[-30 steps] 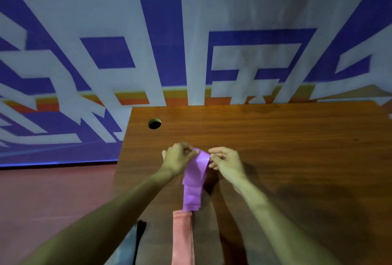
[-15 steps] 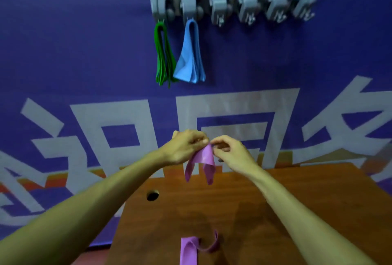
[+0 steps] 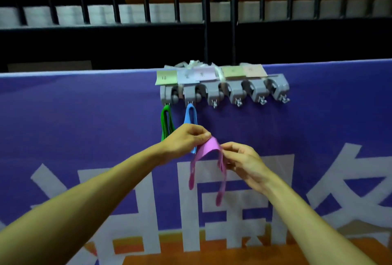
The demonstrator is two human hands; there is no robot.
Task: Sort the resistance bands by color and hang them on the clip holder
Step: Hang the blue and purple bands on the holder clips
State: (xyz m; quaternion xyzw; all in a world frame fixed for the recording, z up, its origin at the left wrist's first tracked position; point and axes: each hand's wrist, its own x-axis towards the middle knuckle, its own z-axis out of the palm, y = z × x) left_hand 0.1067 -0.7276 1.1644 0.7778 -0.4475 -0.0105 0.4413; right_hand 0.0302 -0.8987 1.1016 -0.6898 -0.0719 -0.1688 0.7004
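1. The left hand pinches the top fold of a purple resistance band between thumb and curled fingers
2. The right hand, at about four o'clock from the left, pinches the other edge of the same fold with its thumb and fingertips
3. The purple band is held in the air in front of a purple banner with large white characters, and its two ends hang toward six o'clock, apart from each other
4. The grey clip holder sits at about twelve o'clock from the hands, on the banner's top edge, with six clips in a row; the purple band is below it and apart from it
5. A green band hangs from the leftmost clip and a blue band from the next clip, at its three o'clock; the left hand covers part of each
6. Coloured paper labels sit above the clips, their writing too blurred to read
7. Dark railing bars rise at twelve o'clock behind the banner
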